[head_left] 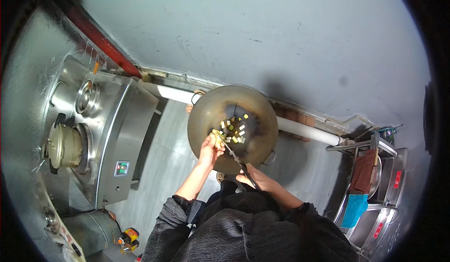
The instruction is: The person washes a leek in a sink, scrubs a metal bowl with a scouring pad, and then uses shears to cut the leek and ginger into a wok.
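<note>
My left hand (209, 152) is closed around a knobbly yellowish piece that looks like ginger (218, 137), over the near left part of a large wok (206, 109). My right hand (258, 177), at the wok's near rim, grips a knife (235, 156) with a narrow blade and a dark handle. Its blade tip reaches up to the yellowish piece; whether it has cut in, I cannot tell. Several cut scallion pieces (241, 133), white and green, lie scattered on the wok's darkened bottom.
At left is a steel stove (115, 135) bearing a lidded pot (64, 145). Below it stand a metal drum (91, 231) and bottles with yellow-red labels (128, 236). A white pipe (307, 131) runs behind the wok. On the right, a steel rack (389, 182) holds brown and blue cloths (355, 210).
</note>
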`<state>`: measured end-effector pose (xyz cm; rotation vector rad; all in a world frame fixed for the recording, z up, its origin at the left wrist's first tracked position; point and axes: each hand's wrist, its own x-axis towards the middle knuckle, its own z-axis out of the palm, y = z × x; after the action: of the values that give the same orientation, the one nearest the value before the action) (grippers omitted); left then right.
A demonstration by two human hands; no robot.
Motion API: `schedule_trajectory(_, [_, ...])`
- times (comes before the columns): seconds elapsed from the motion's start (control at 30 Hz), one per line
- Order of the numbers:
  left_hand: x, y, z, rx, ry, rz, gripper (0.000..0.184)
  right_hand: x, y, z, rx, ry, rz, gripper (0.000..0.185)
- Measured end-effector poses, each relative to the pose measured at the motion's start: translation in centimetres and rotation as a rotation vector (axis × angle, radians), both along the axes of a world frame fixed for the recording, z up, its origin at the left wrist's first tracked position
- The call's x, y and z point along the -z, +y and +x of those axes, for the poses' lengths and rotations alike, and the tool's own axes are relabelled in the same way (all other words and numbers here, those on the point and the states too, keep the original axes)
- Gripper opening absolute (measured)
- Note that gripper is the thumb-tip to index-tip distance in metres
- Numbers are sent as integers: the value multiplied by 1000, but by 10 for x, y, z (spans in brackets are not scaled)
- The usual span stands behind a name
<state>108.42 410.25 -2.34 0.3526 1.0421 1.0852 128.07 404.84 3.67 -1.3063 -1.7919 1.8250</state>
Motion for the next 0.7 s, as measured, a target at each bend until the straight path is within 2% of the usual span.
schedule_trajectory(0.07, [2, -2, 4, 3, 43, 12, 23, -14, 4, -3, -69, 78, -55, 46])
schedule_trajectory(0.2, [-1, -2, 13, -20, 94, 36, 23, 34, -7, -1, -2, -14, -62, 39])
schedule_trajectory(0.37, [-1, 0, 18, -44, 0, 89, 22, 51, -10, 3, -7, 193, -109, 27])
schedule_trajectory(0.4, [-4, 0, 19, -69, -29, 71, 22, 51, -10, 3, -7, 193, -110, 27])
schedule_trajectory(0.47, [-8, 0, 19, -93, -59, 53, 22, 50, -9, 3, 14, 165, -47, 42])
schedule_trajectory(0.57, [-12, 0, 16, -92, -120, 55, 21, 54, -7, 6, -21, 199, -60, 38])
schedule_trajectory(0.7, [-11, 1, 13, 14, -28, 44, 21, 37, -3, 10, -78, 169, -94, 42])
